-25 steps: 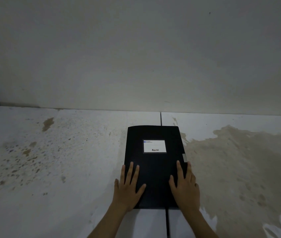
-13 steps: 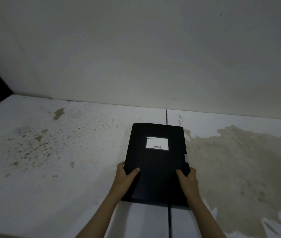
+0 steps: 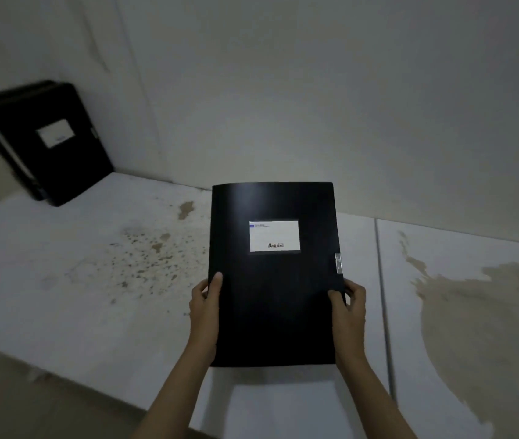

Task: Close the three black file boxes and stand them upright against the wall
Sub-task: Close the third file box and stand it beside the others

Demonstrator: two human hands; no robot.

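Note:
A closed black file box [image 3: 275, 296] with a white label and a small silver clasp on its right edge is lifted off the white surface, its top tilted toward the wall. My left hand [image 3: 205, 307] grips its left edge and my right hand [image 3: 348, 307] grips its right edge, thumbs on the front cover. At the far left, black file boxes [image 3: 52, 144] stand upright and lean against the wall; I make out at least two, one behind the other, the front one showing a white label.
The white tabletop [image 3: 77, 296] carries brown speckled stains at the left and a large tan stain [image 3: 486, 327] at the right. A seam [image 3: 383, 296] runs front to back. The pale wall [image 3: 315, 90] rises behind. The table's front edge runs diagonally at lower left.
My hands went from lying flat on the box to gripping its sides and lifting it. The view has swung left, bringing the standing boxes into sight.

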